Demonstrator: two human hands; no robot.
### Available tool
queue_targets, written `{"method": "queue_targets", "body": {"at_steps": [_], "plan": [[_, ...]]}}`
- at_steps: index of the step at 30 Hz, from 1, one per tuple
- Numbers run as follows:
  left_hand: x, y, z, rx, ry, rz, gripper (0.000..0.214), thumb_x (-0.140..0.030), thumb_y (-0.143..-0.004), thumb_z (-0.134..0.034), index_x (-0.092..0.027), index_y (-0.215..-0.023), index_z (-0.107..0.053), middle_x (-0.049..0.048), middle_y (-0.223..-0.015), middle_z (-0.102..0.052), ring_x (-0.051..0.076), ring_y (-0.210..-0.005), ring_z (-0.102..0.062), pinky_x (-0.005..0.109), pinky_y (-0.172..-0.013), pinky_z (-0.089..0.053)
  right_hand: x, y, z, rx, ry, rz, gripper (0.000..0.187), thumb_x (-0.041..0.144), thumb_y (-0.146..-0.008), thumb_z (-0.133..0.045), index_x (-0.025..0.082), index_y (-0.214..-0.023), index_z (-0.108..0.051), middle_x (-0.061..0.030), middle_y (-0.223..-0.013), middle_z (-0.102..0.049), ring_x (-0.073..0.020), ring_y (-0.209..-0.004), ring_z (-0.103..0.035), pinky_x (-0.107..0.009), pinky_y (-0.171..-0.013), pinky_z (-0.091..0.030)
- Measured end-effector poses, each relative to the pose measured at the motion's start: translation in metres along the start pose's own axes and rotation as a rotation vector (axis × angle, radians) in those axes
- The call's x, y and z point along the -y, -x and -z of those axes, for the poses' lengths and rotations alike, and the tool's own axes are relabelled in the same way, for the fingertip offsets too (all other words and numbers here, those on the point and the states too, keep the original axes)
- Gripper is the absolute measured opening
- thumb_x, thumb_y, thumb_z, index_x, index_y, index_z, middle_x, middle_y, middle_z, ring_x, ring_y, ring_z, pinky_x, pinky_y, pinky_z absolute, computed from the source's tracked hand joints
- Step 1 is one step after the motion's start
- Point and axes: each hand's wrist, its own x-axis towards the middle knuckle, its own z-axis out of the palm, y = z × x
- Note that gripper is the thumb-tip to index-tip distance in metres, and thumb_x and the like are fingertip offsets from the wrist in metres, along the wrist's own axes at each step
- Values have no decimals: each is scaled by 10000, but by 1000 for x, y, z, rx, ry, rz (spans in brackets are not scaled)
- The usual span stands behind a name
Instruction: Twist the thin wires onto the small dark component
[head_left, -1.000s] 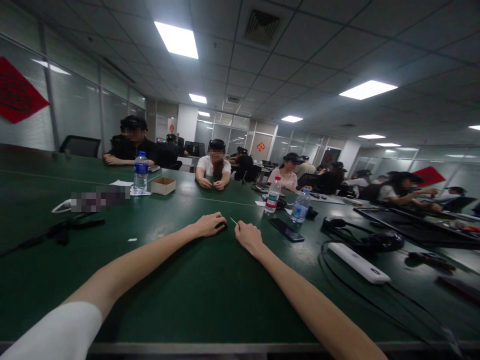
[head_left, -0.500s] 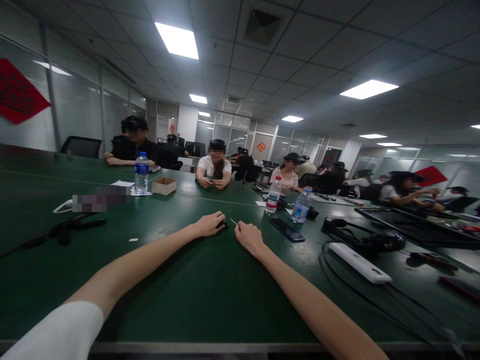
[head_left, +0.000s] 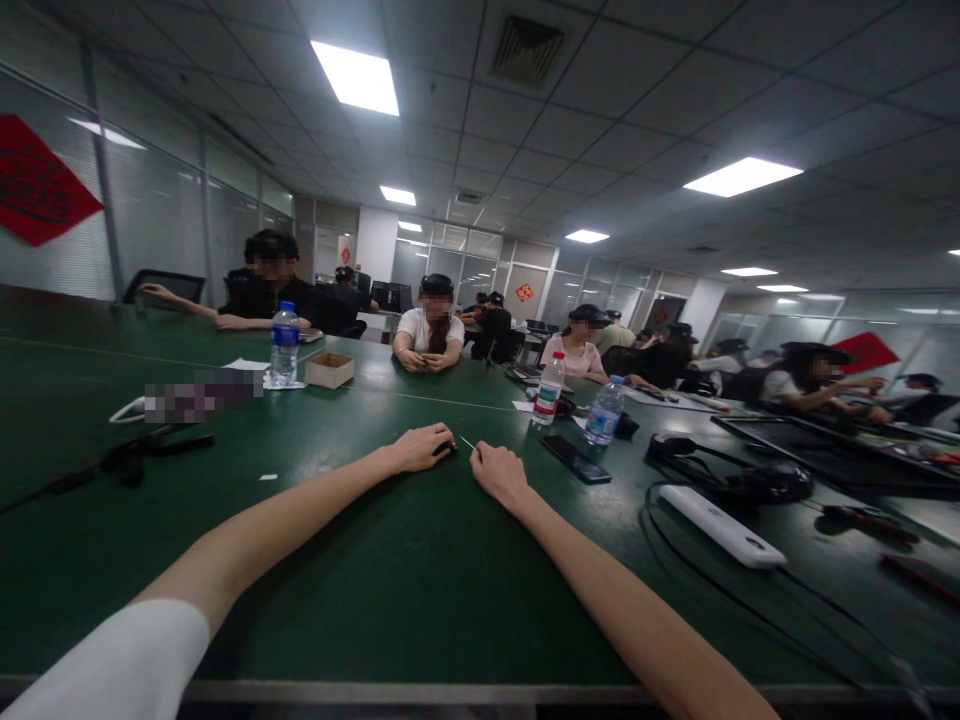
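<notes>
Both arms reach forward over the green table (head_left: 360, 580). My left hand (head_left: 420, 448) is closed, its fingers curled round a small dark object (head_left: 448, 450). Most of that object is hidden under the fingers, so its kind does not show. A short way to the right, my right hand (head_left: 498, 470) pinches a thin, pale, needle-like stick (head_left: 466, 442). The stick's tip points up and left towards my left hand, with a small gap between them.
To the right are a dark phone (head_left: 576, 459), two water bottles (head_left: 549, 390), black headphones (head_left: 739, 475) and a white power bank (head_left: 721, 525) with cables. An open box (head_left: 330, 371) and a blue-labelled bottle (head_left: 285, 345) stand left. Several people sit beyond.
My hands hold almost the same pose, with only a slight shift of the view. Across the table, a person at the left has stretched one arm out sideways.
</notes>
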Motion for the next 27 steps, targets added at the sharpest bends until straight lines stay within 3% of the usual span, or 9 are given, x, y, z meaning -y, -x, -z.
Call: {"method": "queue_targets", "body": {"at_steps": [6,11,17,23,27], "plan": [[-1,0,2,25,0,6,246,-378,-909,-359,-233,-1027,-519,38,-1058,-567,170,-974,-551,279,-848,-459,-1,0,1,19,-42,28,400,400,-967,-256,184,-1070,-576,-91,-942,-659,-174,-790,-627,-270,-675,-451],[-2,0,3,26,9,8,277,-369,-904,-375,-265,-1134,-489,35,-1136,-542,167,-1017,-542,277,-870,-455,-2,-1,-1,6,-35,21,405,424,-962,-263,186,-1064,-576,-89,-947,-657,-174,-796,-626,-274,-681,-455],[0,0,1,-2,-15,-20,267,-361,-904,-371,-290,-1121,-511,25,-1151,-537,167,-1013,-550,281,-869,-458,-3,-2,-3,18,-71,39,399,409,-964,-255,188,-1039,-580,-81,-911,-659,-160,-746,-623,-261,-656,-452],[3,0,-3,-31,7,-53,220,-300,-889,-408,-265,-1067,-533,23,-1076,-572,165,-983,-559,271,-853,-459,-4,-5,-8,-50,8,9,374,422,-942,-300,198,-1025,-587,-94,-892,-656,-211,-782,-624,-308,-671,-449],[4,-1,-3,-27,23,-59,240,-299,-887,-415,-263,-1097,-526,27,-1074,-571,161,-982,-555,265,-856,-456,-5,-6,-10,-31,-40,24,369,414,-945,-294,202,-1015,-589,-90,-879,-656,-202,-768,-621,-305,-669,-446]]}}
